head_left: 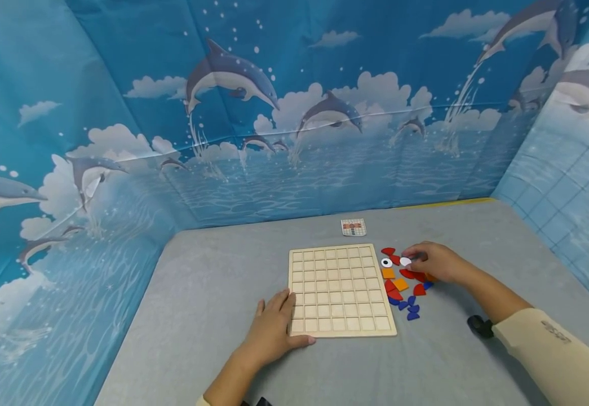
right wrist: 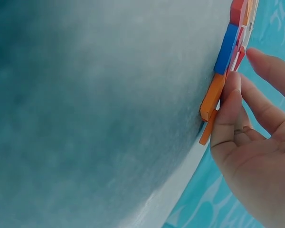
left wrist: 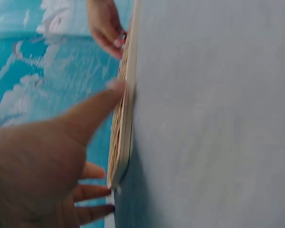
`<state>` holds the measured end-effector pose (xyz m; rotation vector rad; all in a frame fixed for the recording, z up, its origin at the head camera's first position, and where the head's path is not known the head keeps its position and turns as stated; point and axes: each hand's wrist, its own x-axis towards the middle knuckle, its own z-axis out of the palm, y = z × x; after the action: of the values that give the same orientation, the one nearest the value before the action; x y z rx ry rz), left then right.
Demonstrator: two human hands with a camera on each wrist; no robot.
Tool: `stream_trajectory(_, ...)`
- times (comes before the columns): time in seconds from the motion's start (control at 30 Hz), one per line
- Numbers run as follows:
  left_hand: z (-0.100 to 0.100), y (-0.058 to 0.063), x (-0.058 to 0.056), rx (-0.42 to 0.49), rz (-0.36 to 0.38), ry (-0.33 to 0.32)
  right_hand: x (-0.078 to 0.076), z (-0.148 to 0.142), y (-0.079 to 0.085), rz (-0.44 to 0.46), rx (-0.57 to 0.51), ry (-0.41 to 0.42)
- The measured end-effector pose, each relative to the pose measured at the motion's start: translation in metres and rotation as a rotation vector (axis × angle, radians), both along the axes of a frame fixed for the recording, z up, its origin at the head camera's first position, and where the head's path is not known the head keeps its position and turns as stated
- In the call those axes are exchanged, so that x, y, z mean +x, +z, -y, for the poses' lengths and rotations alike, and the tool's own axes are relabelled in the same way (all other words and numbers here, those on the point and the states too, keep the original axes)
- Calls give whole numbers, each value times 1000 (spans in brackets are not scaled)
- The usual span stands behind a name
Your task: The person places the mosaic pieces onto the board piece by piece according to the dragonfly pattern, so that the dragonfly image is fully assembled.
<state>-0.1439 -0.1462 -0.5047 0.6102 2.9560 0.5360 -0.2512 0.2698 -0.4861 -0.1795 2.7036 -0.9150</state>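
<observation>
Backdrop: blue sheet printed with leaping dolphins, clouds and water, behind the table and at both sides.
Grey table: lies flat beneath everything handled.
Right sleeve: cream, with dark lettering near the cuff, too small to read.
Wooden board: on the table before the person, gridded face up; nearly square, so no long axis stands out; its sides run away from the person. The left wrist view adds its thickness and a rounded corner.
Left hand: fingers extended at the board's left edge, thumb apart from them at the near edge; not clamped.
Right hand: bent fingers over the pieces, right of the board; whether they pinch one I cannot tell. The right wrist view shows fingertips against edge-on pieces.
Card: beyond the board's far edge, printed with a grid and an orange-red and blue figure; no legible words.
Pieces: red, orange and blue, pointing various ways beside the board.
White discs: one dark-centred; one plain, at the right fingertips.
</observation>
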Motion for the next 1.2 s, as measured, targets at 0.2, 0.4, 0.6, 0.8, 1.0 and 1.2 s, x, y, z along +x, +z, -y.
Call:
stream_trajectory(0.2, 15, -4, -14, 149, 113, -29, -2, 1, -3, -26, 14, 15)
stream_trajectory(0.4, 18, -8, -17, 169, 153, -59, -1, 2, -5, -50, 29, 9)
stream_trajectory(0.6, 19, -11, -16, 167, 154, -64, -1, 5, -4, -56, 30, 1)
stream_trajectory(0.8, 20, -12, -17, 172, 153, -69, -1, 8, -3, -34, 10, -19)
stream_trajectory(1.0, 20, -11, -16, 176, 165, -74, 1, 8, -2, -12, -12, -51)
stream_trajectory(1.2, 20, -10, -16, 184, 165, -73, 1, 5, 0, -13, -17, -66)
